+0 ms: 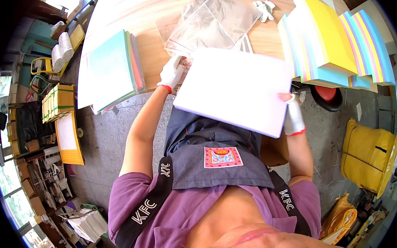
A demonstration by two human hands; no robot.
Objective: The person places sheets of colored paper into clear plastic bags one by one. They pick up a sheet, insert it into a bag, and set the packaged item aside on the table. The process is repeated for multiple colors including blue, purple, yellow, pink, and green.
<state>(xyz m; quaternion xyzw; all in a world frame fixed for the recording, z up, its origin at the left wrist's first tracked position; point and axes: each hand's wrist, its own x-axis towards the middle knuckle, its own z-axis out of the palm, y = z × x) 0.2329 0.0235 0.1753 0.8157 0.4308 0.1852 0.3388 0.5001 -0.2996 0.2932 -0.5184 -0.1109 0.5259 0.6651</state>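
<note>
A thick stack of white paper (235, 90) is tilted over the near edge of the table, above my lap. My right hand (293, 116), in a white glove with bare fingertips, grips its right edge, thumb on top and the other fingers hidden beneath. At the stack's far left corner, my gloved left hand (173, 72) has its bent fingers closed at the near end of a clear plastic bag (181, 44). The stack partly hides those fingertips. More clear plastic bags (222, 12) lie flat and overlapping beyond the stack.
Coloured sheets in clear sleeves (112, 68) lie at the table's left. Tall stacks of pastel paper (324, 32) stand at the right, near a loose white glove (265, 10). A round black tub (326, 98) and a yellow sack (368, 155) are on the floor, right.
</note>
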